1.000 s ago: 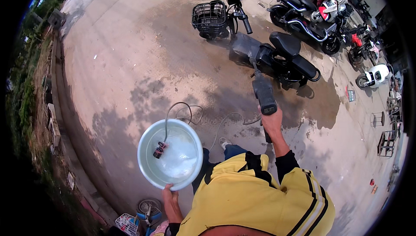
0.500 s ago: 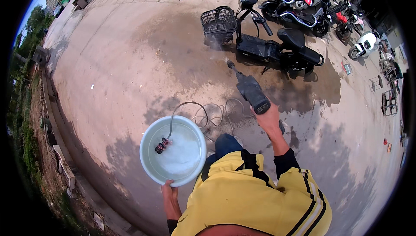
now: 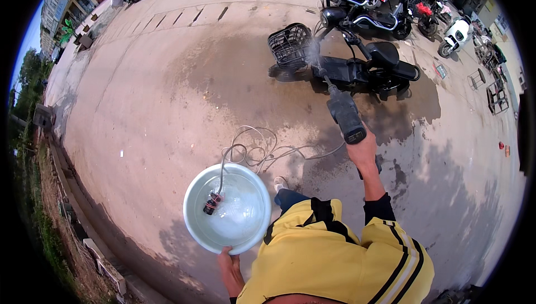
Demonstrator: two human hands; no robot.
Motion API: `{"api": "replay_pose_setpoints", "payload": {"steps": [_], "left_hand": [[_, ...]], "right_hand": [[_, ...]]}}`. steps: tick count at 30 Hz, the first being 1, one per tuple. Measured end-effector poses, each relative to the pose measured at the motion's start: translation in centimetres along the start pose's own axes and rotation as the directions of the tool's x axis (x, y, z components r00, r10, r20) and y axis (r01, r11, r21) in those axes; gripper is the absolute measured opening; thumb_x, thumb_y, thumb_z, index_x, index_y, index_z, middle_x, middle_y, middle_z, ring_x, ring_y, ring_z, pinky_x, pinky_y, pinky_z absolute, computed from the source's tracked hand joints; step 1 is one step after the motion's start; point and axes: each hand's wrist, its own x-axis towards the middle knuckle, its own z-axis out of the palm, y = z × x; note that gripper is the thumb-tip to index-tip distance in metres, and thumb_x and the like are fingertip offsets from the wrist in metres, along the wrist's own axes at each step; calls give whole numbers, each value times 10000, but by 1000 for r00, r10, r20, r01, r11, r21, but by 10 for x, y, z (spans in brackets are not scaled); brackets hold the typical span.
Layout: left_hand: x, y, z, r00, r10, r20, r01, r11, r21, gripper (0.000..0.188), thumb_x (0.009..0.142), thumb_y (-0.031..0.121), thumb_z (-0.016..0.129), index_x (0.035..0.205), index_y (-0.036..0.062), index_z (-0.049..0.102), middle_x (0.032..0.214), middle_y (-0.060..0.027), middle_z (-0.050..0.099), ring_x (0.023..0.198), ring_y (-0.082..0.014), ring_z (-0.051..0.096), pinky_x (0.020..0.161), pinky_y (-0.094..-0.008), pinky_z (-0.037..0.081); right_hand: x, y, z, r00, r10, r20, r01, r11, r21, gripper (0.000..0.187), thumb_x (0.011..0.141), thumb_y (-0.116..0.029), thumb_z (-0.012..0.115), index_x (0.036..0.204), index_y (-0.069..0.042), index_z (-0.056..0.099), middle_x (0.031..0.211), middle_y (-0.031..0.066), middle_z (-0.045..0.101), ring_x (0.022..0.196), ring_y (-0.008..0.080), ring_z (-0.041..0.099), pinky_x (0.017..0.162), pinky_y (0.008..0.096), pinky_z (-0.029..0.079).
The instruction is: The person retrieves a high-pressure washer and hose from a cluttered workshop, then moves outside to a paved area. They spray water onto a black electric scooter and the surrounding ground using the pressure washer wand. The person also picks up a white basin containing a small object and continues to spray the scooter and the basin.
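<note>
My right hand point(image 3: 364, 147) is wrapped round the grip of a black cordless pressure washer gun point(image 3: 344, 113). From its nozzle a white mist of water strikes the front of a black electric scooter point(image 3: 385, 57), near its wire basket point(image 3: 289, 46). My left hand point(image 3: 229, 265) has its fingers closed on the near rim of a pale blue basin point(image 3: 191, 214) holding water. A dark hose end with a filter point(image 3: 211, 203) dips into that water. From there a grey hose point(image 3: 274, 148) runs in loose loops over the ground toward the gun.
Wet concrete point(image 3: 223, 75) spreads around the scooter. Behind it several parked scooters point(image 3: 379, 19) crowd together, with a white one point(image 3: 459, 34) further right. Metal frames point(image 3: 497, 97) stand at the right. A low kerb point(image 3: 106, 265) and plants border the left. My shoe point(image 3: 281, 184) is beside the basin.
The gun has swung right, and its spray now reaches the scooter's front instead of ending short of it. More of my leg and shoe shows beside the basin, still held by its rim.
</note>
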Motion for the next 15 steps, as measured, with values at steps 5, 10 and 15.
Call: {"api": "replay_pose_setpoints", "payload": {"steps": [5, 10, 15], "left_hand": [[50, 74, 35, 999, 12, 33, -16, 994, 112, 653, 783, -76, 565, 1416, -14, 417, 1272, -154, 541, 1118, -340, 607, 870, -523, 581], [107, 150, 48, 989, -64, 136, 41, 986, 162, 651, 791, -61, 558, 1423, -24, 409, 1284, -164, 547, 1128, -348, 611, 899, -506, 575], [188, 233, 76, 942, -102, 319, 16, 965, 263, 671, 795, -73, 545, 1448, -20, 396, 1302, -164, 549, 1161, -352, 598, 919, -526, 569]], "right_hand": [[9, -48, 39, 984, 44, -174, -33, 997, 68, 393, 804, -148, 690, 1191, -79, 676, 951, 257, 716, 985, 478, 659, 835, 484, 523], [-12, -106, 63, 991, -33, -127, 27, 999, -44, 381, 798, -144, 702, 1170, -71, 666, 933, 256, 713, 959, 483, 657, 819, 492, 519], [-43, -169, 112, 946, 64, -317, -74, 997, -18, 410, 795, -174, 735, 1178, -50, 656, 948, 252, 714, 956, 472, 666, 814, 487, 519]]}}
